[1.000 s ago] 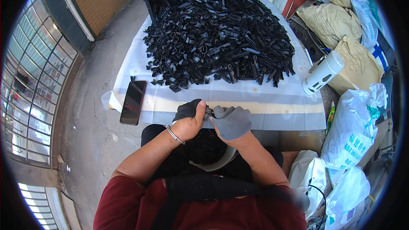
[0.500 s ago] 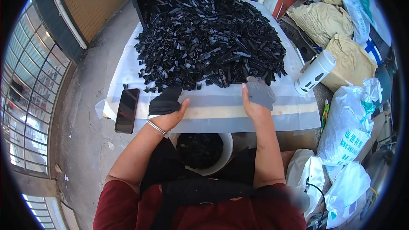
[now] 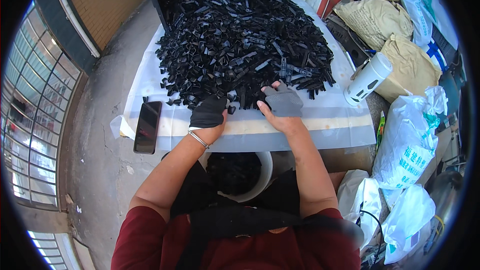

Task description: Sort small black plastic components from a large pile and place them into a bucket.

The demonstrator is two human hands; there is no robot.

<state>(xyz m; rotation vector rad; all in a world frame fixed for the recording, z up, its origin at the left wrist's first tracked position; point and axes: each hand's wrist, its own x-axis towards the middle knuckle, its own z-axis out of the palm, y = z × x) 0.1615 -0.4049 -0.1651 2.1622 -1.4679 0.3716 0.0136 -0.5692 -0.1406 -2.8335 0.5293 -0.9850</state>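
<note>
A broad heap of small black plastic pieces (image 3: 225,55) covers the far part of the table, some short and curved, others long and narrow. My left hand (image 3: 209,112), in a black fingerless glove, rests at the heap's near edge with its fingers curled in; anything inside them is hidden. A loose black piece lies beside its thumb. To the right, my right hand (image 3: 282,102) wears a grey fingerless glove. Its thumb stands apart from the fingers, which reach the front of the heap. Below the table edge, a white bucket (image 3: 268,172) between my legs holds more black pieces.
A phone (image 3: 147,127) lies on the white sheet (image 3: 320,137) at the table's left corner. A white cylinder with dark cutouts (image 3: 369,79) stands on the right. Sacks (image 3: 405,142) crowd the floor on that side. A dark bin (image 3: 159,0) stands behind the heap.
Both hands have moved inward and are closer together at the heap's front edge. The right hand has shifted left, and several pieces near it lie differently.
</note>
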